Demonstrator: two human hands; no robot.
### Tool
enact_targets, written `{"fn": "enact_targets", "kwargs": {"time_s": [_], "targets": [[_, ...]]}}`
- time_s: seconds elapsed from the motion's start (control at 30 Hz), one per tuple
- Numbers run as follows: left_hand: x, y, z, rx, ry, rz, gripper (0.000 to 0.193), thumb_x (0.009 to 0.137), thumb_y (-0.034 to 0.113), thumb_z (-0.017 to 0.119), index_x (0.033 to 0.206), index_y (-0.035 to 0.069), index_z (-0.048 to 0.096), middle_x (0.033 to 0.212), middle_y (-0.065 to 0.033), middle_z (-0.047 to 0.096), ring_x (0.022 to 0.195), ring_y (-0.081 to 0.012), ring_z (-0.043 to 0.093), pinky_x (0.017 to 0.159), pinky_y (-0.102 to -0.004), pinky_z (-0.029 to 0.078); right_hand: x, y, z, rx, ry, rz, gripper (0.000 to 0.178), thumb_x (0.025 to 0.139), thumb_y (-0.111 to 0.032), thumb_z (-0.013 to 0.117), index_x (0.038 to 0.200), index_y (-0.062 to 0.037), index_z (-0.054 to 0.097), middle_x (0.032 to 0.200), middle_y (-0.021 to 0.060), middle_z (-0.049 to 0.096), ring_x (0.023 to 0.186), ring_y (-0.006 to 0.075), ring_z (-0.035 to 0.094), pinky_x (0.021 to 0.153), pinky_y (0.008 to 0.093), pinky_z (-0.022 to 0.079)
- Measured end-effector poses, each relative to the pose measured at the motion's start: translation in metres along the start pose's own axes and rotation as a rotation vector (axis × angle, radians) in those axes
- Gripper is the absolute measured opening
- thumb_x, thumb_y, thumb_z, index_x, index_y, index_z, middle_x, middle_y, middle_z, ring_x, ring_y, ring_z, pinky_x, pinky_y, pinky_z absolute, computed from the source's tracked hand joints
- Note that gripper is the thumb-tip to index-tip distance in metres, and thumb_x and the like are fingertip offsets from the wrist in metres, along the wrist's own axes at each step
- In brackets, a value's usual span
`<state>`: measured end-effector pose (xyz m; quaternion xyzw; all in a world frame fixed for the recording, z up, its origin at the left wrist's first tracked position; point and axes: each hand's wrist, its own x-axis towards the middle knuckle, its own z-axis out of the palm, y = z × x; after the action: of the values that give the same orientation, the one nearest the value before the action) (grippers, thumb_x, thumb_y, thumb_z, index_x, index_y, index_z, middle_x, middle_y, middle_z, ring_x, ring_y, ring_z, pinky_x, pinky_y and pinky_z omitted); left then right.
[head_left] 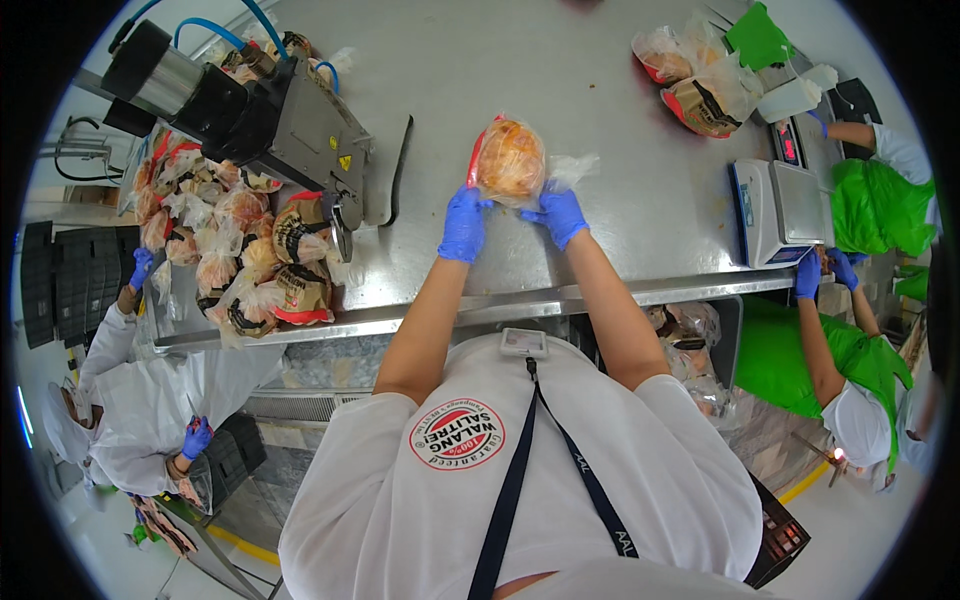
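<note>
In front of me on the steel table lies a bagged chicken (512, 161), in clear plastic with a red edge on its left. My left hand (462, 224), in a blue glove, grips the lower left side of the bag. At the lower right, my gloved right hand (558, 214) has its fingers closed on the plastic. The bag's loose clear end (573, 170) spreads out just above that hand. Part of the gloved fingers is hidden against the bag.
Left on the steel table (600, 240) stands a machine (310, 130) with blue hoses, beside piled bagged chickens (240, 215). A scale (765, 215) and more bagged chickens (712, 97) are at right. Co-workers' gloved hands show at both sides. A container of bags (690, 350) sits below the table edge.
</note>
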<state>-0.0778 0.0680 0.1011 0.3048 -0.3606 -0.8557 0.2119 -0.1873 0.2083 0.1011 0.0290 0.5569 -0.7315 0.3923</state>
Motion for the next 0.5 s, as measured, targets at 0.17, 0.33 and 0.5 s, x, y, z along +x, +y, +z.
{"fn": "enact_targets", "kwargs": {"time_s": [0.17,0.33,0.5], "targets": [[-0.009,-0.016,-0.010,-0.432,0.108,-0.257,0.029,0.087,0.013,0.050,0.112,-0.002,0.050,0.104,-0.0131,0.059,0.099,-0.0228,0.057,0.085,-0.0354,0.049,0.015,0.039,0.018,-0.350,0.154,-0.155,0.011,0.078,-0.003,0.051,0.085,-0.0013,0.059,0.067,0.0044,0.053,0.063,0.0167,0.057,0.057,0.0313,0.051],[-0.001,0.001,-0.035,0.707,-0.048,-0.227,0.044,0.077,0.011,0.063,0.116,-0.001,0.045,0.100,-0.0135,0.058,0.097,-0.0245,0.057,0.085,-0.0365,0.047,0.036,0.022,0.018,0.071,0.074,-0.201,0.015,0.081,-0.003,0.049,0.093,-0.0028,0.058,0.081,0.0025,0.057,0.071,0.0149,0.056,0.064,0.0296,0.048],[0.010,0.060,-0.017,0.892,0.019,0.573,0.076,0.071,0.025,0.074,0.128,-0.004,0.033,0.119,-0.0178,0.046,0.114,-0.0267,0.045,0.098,-0.0360,0.037,0.041,-0.017,0.009,-0.044,-0.236,-0.442,0.016,0.081,-0.003,0.051,0.093,-0.0032,0.060,0.088,0.0019,0.059,0.082,0.0132,0.055,0.075,0.0286,0.046]]}}
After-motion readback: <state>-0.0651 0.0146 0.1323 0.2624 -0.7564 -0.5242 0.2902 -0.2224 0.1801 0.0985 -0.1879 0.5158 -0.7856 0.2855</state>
